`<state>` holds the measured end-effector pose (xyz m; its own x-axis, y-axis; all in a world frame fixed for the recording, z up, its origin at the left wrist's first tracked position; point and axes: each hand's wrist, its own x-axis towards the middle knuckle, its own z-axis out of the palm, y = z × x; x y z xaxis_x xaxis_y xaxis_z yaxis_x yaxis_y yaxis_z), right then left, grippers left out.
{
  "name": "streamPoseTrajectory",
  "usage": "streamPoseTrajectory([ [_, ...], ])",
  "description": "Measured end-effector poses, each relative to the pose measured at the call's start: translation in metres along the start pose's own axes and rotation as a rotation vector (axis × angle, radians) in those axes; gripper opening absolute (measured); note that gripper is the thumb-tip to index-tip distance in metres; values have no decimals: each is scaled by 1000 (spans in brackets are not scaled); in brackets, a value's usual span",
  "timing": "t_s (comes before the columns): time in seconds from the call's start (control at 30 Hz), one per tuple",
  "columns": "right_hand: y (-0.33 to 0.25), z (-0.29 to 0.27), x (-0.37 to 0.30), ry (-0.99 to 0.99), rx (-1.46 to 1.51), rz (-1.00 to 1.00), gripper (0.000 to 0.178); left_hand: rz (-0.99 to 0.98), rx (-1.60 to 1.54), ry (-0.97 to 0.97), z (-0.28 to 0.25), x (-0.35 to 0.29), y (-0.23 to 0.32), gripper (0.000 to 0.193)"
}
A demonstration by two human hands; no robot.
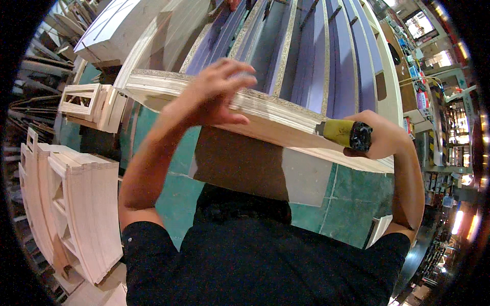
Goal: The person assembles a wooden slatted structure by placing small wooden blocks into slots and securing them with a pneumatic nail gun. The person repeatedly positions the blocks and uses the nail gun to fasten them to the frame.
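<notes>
My right hand [390, 135] grips a power drill [339, 132] with a yellow body and black rear end. Its grey nose points left, close to the front rail [275, 120] of a large pale wooden frame; I cannot tell whether it touches. Over that rail, to the left of the drill, my left hand [217, 92] is raised with fingers apart, slightly blurred and holding nothing. Behind the rail, several long strips [288, 46] with speckled edges run away from me, with purple-grey surfaces [306, 66] between them.
At the left stand stacked pale curved wooden frames [87, 204] and a smaller wooden piece [81, 102]. A white block-like piece [115, 30] lies far left. Cluttered shelving [418, 92] lines the right. The floor [173, 199] is green, with a grey-brown panel [306, 176] below the rail.
</notes>
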<state>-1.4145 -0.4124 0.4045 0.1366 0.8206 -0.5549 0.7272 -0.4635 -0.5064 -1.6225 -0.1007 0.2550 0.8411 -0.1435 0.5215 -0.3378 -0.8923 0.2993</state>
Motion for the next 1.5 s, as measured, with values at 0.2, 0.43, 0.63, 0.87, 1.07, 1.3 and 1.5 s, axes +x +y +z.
streamPoseTrajectory([
  [0.2,-35,2,7,115,57,7,38,-68,-10,-342,-37,-2,-37,93],
  [0.43,-45,12,37,161,53,-51,32,-500,145,-482,-16,94,-33,53],
  [0.63,-48,13,35,68,-33,25,29,-651,266,-651,27,109,-74,36],
  [0.87,-38,20,33,91,-61,-70,28,-780,298,-602,26,112,-63,31],
  [1.07,-28,24,34,82,-84,-95,30,-814,317,-590,31,113,-61,31],
  [1.3,-37,19,32,83,-83,-88,32,-793,290,-661,27,106,-58,30],
  [1.5,-32,10,37,27,-191,-49,34,-735,231,-572,5,99,-42,50],
])
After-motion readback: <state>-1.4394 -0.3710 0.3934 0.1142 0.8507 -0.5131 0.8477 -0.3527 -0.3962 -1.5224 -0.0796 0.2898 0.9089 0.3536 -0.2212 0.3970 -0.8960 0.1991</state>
